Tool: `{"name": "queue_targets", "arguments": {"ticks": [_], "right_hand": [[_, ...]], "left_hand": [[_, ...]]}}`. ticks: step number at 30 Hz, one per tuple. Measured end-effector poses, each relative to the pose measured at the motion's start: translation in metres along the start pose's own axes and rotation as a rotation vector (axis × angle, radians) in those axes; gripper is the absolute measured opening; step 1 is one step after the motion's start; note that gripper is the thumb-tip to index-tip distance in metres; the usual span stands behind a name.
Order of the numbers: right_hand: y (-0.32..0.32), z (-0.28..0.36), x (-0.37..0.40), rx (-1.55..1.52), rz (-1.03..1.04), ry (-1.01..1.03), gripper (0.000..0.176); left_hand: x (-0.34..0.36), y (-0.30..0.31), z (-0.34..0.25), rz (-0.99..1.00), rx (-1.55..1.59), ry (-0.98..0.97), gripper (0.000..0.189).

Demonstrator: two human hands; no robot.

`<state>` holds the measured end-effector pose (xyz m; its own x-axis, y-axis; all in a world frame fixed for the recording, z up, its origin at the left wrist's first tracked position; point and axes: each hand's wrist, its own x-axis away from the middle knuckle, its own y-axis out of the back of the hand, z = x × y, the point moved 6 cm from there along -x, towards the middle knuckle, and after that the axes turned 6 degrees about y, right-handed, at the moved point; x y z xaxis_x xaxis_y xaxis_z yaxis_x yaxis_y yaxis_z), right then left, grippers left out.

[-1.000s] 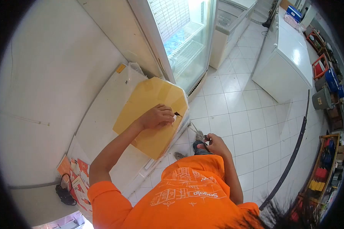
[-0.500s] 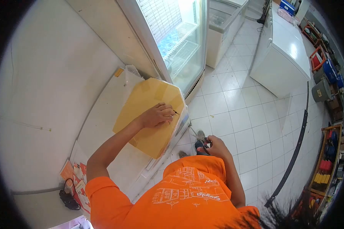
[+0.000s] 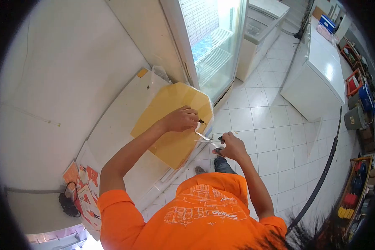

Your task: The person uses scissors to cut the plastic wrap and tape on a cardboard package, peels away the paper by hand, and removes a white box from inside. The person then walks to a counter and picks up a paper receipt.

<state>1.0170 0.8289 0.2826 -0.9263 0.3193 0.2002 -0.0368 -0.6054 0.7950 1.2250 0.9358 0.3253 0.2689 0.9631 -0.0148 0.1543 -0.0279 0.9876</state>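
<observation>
The scissors (image 3: 205, 137) sit at the yellow board's (image 3: 171, 108) floor-side edge. Their long axis slants from the right hand (image 3: 231, 146) up-left, with the parted tips aimed at the left hand (image 3: 181, 120). Right fingers wrap the handles. Left fingers pinch a small dark piece (image 3: 201, 121) over the board on the white tabletop (image 3: 125, 121). The orange shirt's (image 3: 204, 208) upside-down white lettering is unreadable.

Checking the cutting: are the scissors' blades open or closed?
Open: the scissors in the right hand show two blades spread apart beside the cardboard sheet's edge.
</observation>
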Motion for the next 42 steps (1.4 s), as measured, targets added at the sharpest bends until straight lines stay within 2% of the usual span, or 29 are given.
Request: {"name": "queue_targets", "arguments": {"ticks": [2, 5, 11, 14, 16, 24, 26, 27, 29, 30, 32, 34, 35, 37, 38, 40, 41, 42], "right_hand": [[0.005, 0.003, -0.006, 0.044, -0.017, 0.022, 0.062], [0.009, 0.004, -0.011, 0.097, -0.013, 0.005, 0.063], [0.011, 0.003, -0.021, 0.144, -0.076, -0.003, 0.061], [0.012, 0.01, -0.033, 0.174, -0.114, 0.067, 0.061], [0.015, 0.021, -0.04, 0.166, -0.027, 0.112, 0.061], [0.012, 0.037, -0.068, 0.194, -0.024, 0.223, 0.065], [0.011, 0.039, -0.07, 0.196, -0.036, 0.252, 0.065], [0.013, 0.041, -0.069, 0.215, -0.085, 0.281, 0.065], [0.015, 0.042, -0.069, 0.235, -0.13, 0.31, 0.066], [0.017, 0.045, -0.068, 0.231, -0.1, 0.297, 0.068], [0.015, 0.048, -0.067, 0.23, -0.067, 0.28, 0.07], [0.013, 0.049, -0.067, 0.217, -0.095, 0.269, 0.073], [0.013, 0.05, -0.067, 0.222, -0.089, 0.274, 0.073], [0.019, 0.056, -0.065, 0.184, -0.13, 0.298, 0.072], [0.017, 0.056, -0.065, 0.189, -0.121, 0.303, 0.072], [0.016, 0.053, -0.067, 0.213, -0.09, 0.268, 0.072], [0.013, 0.054, -0.068, 0.218, -0.083, 0.274, 0.072], [0.013, 0.055, -0.068, 0.18, -0.113, 0.295, 0.072]], "left_hand": [[-0.003, -0.002, -0.002, -0.001, -0.05, -0.021, 0.004], [0.0, -0.001, 0.0, -0.07, -0.062, -0.045, 0.005], [-0.003, 0.006, -0.004, -0.054, -0.064, -0.112, 0.006], [-0.005, 0.006, -0.001, 0.002, -0.001, -0.085, 0.006], [-0.004, 0.009, -0.002, 0.008, -0.029, -0.1, 0.008], [0.001, 0.011, -0.002, 0.014, -0.056, -0.079, 0.015], [0.009, 0.028, 0.004, -0.225, 0.11, 0.003, 0.015], [0.014, 0.031, 0.007, -0.228, 0.109, 0.006, 0.015], [0.034, 0.046, 0.03, -0.432, 0.143, 0.276, 0.025], [0.046, 0.044, 0.035, -0.434, 0.147, 0.277, 0.025], [0.083, 0.043, 0.065, -0.574, 0.033, 0.577, 0.031], [0.121, 0.031, 0.087, -0.625, 0.052, 0.81, 0.036], [0.134, 0.02, 0.094, -0.63, 0.054, 0.818, 0.036], [0.179, 0.001, 0.114, -0.788, 0.025, 1.212, 0.043], [0.192, -0.004, 0.116, -0.791, 0.029, 1.223, 0.043], [0.218, -0.04, 0.127, -0.465, 0.52, 1.588, 0.066], [0.22, -0.042, 0.13, -0.47, 0.525, 1.596, 0.066], [0.216, -0.045, 0.132, -0.328, 0.461, 1.609, 0.075]]}}
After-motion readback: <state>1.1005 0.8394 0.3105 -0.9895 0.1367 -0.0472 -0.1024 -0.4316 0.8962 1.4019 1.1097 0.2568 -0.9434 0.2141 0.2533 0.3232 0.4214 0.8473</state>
